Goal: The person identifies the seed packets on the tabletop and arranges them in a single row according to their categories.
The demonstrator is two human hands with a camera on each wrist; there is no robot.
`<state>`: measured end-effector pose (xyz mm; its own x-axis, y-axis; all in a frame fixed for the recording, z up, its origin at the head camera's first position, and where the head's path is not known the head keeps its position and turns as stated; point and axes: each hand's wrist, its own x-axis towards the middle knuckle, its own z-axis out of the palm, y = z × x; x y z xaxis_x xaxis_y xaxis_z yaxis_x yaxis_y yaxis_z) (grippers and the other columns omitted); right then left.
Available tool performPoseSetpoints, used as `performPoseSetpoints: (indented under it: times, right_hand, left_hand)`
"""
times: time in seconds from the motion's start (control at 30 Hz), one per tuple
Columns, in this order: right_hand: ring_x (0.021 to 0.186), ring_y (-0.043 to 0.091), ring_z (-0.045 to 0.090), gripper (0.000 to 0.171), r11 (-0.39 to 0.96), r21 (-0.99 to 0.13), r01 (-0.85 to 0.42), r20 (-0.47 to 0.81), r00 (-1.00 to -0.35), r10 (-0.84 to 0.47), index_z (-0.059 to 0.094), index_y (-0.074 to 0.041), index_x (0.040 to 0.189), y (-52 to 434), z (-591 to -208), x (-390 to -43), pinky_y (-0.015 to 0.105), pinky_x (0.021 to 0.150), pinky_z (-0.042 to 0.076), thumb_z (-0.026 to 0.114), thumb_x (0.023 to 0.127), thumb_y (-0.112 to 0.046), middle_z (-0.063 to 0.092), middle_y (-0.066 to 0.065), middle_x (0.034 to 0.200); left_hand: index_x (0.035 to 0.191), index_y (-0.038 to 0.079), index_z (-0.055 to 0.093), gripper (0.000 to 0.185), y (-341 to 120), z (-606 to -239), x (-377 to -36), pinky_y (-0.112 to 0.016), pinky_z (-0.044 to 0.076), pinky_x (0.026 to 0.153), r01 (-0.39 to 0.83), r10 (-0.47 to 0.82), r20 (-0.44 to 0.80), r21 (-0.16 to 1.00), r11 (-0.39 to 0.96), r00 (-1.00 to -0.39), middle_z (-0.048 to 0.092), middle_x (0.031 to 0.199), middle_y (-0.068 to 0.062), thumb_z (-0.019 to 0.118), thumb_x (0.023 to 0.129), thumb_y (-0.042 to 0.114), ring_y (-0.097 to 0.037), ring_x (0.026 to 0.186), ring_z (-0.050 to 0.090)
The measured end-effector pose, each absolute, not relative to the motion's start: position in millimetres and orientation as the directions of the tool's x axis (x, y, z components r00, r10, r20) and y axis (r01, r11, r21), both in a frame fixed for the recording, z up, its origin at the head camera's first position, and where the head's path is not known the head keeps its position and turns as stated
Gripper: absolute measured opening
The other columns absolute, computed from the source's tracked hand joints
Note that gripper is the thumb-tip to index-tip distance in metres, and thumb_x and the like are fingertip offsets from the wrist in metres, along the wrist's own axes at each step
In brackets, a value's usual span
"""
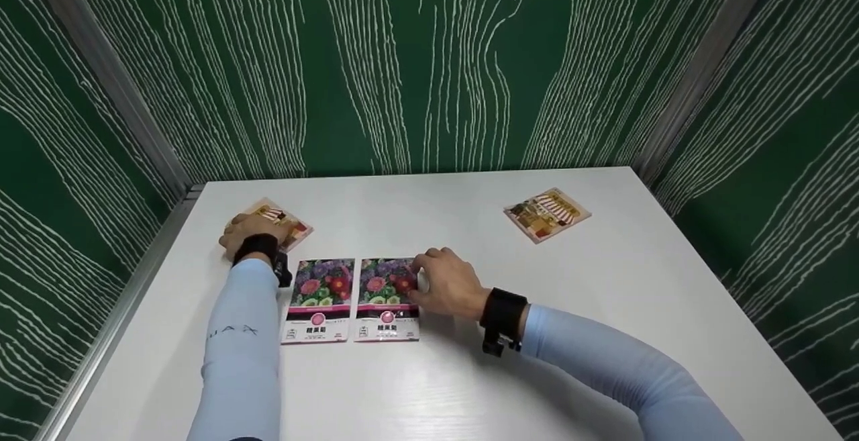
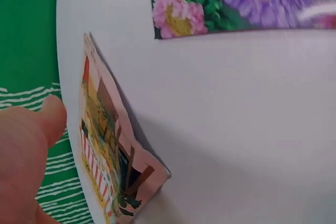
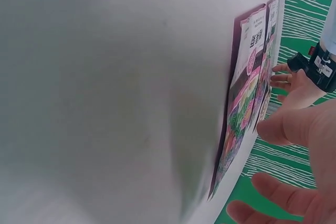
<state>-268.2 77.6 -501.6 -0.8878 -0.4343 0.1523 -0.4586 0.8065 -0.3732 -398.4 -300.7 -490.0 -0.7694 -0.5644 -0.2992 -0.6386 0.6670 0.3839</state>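
Note:
Two flower-printed seed packets lie side by side, the left packet point(image 1: 321, 293) and the right packet point(image 1: 379, 291), with their flower pictures at the far end. At the right packet's upper right edge is my right hand point(image 1: 451, 284), fingertips overlapping its border, with thumb and fingers spread apart point(image 3: 294, 166). Farther back on the left, my left hand point(image 1: 251, 234) covers part of a small flat packet point(image 1: 295, 227) printed with a striped awning. In the left wrist view, my thumb point(image 2: 52, 119) stands apart from that awning packet point(image 2: 110, 135); the other fingers are mostly out of sight.
A matching awning packet point(image 1: 547, 215) lies at the back right of the white table point(image 1: 429, 387). Green panels point(image 1: 429, 65) with white wavy lines rise behind and on both sides. Grey metal posts point(image 1: 704, 58) stand at the corners.

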Motion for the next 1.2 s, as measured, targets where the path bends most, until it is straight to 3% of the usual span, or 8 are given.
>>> performPoseSetpoints:
  times: [0.17, 0.4, 0.63, 0.93, 1.2]
  right_hand:
    - [0.115, 0.036, 0.071, 0.037, 0.802, -0.376, -0.464, 0.171, -0.886, -0.431, 0.079, -0.011, 0.119, 76, -504, -268, 0.057, 0.088, 0.066, 0.088, 0.093, -0.036, 0.079, 0.013, 0.123]
    - [0.112, 0.035, 0.072, 0.036, 0.803, -0.374, -0.465, 0.164, -0.885, -0.436, 0.079, -0.012, 0.118, 78, -507, -266, 0.056, 0.086, 0.066, 0.089, 0.092, -0.035, 0.079, 0.013, 0.120]
    - [0.117, 0.038, 0.071, 0.042, 0.792, -0.395, -0.465, 0.166, -0.884, -0.436, 0.079, -0.011, 0.124, 85, -505, -267, 0.059, 0.090, 0.065, 0.091, 0.090, -0.033, 0.078, 0.015, 0.126]
    - [0.119, 0.040, 0.075, 0.057, 0.766, -0.509, -0.393, 0.122, -0.914, -0.387, 0.068, -0.007, 0.140, 92, -497, -270, 0.057, 0.101, 0.062, 0.088, 0.090, -0.024, 0.077, 0.018, 0.133]
    - [0.117, 0.042, 0.076, 0.057, 0.746, -0.543, -0.386, 0.130, -0.916, -0.379, 0.066, -0.004, 0.140, 98, -499, -272, 0.058, 0.100, 0.062, 0.087, 0.089, -0.021, 0.078, 0.022, 0.129]
  left_hand:
    - [0.173, -0.013, 0.007, 0.119, -304, -498, -400, -0.061, 0.046, 0.127, -0.608, -0.550, -0.265, 0.423, 0.672, -0.792, 0.038, 0.166, -0.040, 0.076, 0.097, 0.047, -0.052, 0.152, 0.047]
    - [0.173, -0.011, 0.006, 0.110, -307, -501, -398, -0.061, 0.051, 0.123, -0.605, -0.531, -0.301, 0.511, 0.611, -0.792, 0.049, 0.162, -0.037, 0.075, 0.098, 0.029, -0.049, 0.146, 0.056]
    - [0.169, -0.010, 0.028, 0.088, -306, -496, -392, -0.054, 0.054, 0.121, -0.565, -0.504, -0.278, 0.555, 0.610, -0.818, 0.057, 0.160, -0.033, 0.074, 0.101, 0.023, -0.045, 0.142, 0.061]
    - [0.170, -0.006, 0.021, 0.077, -308, -495, -395, -0.052, 0.057, 0.107, -0.530, -0.492, -0.244, 0.591, 0.608, -0.836, 0.060, 0.153, -0.035, 0.063, 0.107, 0.013, -0.044, 0.133, 0.065]
    - [0.174, -0.003, 0.016, 0.079, -315, -485, -388, -0.058, 0.054, 0.119, -0.493, -0.505, -0.204, 0.678, 0.545, -0.839, 0.053, 0.160, -0.036, 0.059, 0.110, 0.011, -0.048, 0.144, 0.062]
